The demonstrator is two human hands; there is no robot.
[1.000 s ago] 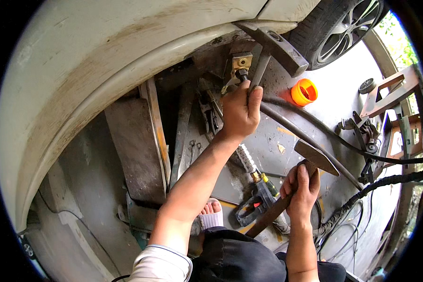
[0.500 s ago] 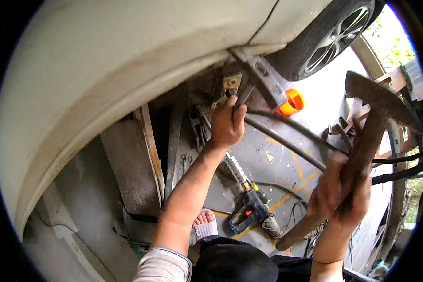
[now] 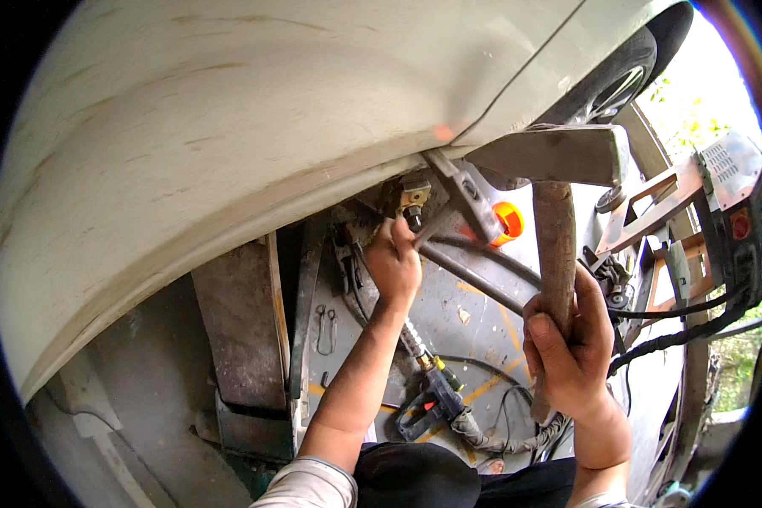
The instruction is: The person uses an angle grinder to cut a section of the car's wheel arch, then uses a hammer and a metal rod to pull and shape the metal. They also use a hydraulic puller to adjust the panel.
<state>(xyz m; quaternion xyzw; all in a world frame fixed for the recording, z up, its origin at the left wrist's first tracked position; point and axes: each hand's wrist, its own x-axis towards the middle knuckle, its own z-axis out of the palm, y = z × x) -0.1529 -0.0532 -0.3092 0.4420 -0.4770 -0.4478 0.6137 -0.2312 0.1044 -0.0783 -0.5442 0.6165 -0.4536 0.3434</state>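
My right hand (image 3: pixel 571 351) is closed around the wooden handle of a large hammer (image 3: pixel 555 245), whose long dark metal head is raised beside the white car's lower edge. My left hand (image 3: pixel 394 264) grips the dark handle of a second hammer (image 3: pixel 464 188). One end of that second head meets, or nearly meets, the edge of the white car body panel (image 3: pixel 313 127). A brass-coloured clamp block with a bolt (image 3: pixel 414 196) sits under the panel edge, just above my left fingers.
An orange cup (image 3: pixel 509 222) stands beyond the second hammer. On the grey floor lie a black gun-shaped tool (image 3: pixel 432 405) with hose and cables, and metal hooks (image 3: pixel 326 330). A car wheel (image 3: pixel 610 89) is at the upper right, a metal frame (image 3: pixel 660 203) at right, a board (image 3: pixel 241 330) at left.
The large hammer has swung left and its head now stands near the panel edge, with my right hand moved left too. My left hand keeps its hold on the second hammer. The view has shifted.
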